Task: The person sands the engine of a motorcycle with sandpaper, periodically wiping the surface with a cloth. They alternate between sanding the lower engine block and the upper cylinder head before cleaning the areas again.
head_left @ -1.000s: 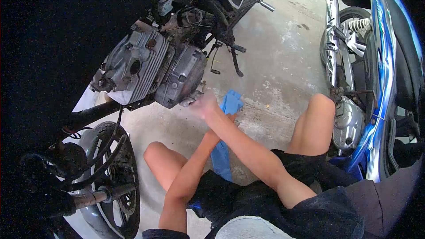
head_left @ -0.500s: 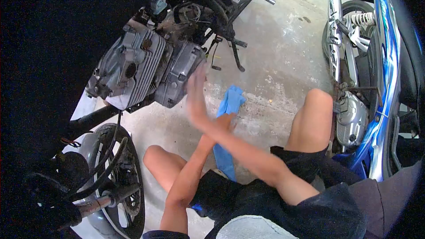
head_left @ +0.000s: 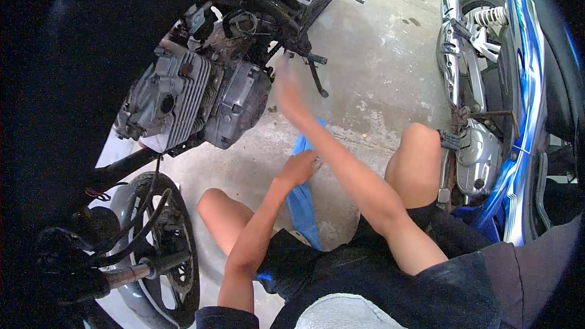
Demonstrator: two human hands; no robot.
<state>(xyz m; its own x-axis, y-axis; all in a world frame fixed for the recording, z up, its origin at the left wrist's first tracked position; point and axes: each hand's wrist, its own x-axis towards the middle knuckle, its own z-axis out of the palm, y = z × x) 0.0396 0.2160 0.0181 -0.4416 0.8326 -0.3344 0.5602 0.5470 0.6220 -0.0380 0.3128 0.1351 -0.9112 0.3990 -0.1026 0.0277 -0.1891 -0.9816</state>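
Note:
Curled fingers show on my left hand (head_left: 298, 168), which is over a blue cloth (head_left: 303, 210) between my knees; a small thing at its fingertips is too unclear to name. My right hand (head_left: 286, 85) is raised and smeared by motion, just right of the engine's side cover (head_left: 245, 97) and near the foot pegs; its fingers cannot be made out. Left of the cover is the finned engine cylinder (head_left: 183, 100) of a partly stripped motorcycle.
The motorcycle's front wheel (head_left: 186, 225) is at the lower left, its stand (head_left: 317, 79) at the top centre. A blue motorcycle (head_left: 524, 116) with a silver exhaust (head_left: 450, 42) stands along the right side. My knees flank the cloth.
My right hand has moved up, away from the lower part of the engine cover. My left hand has shifted slightly left, and my forearms no longer cross. The view has shifted a little.

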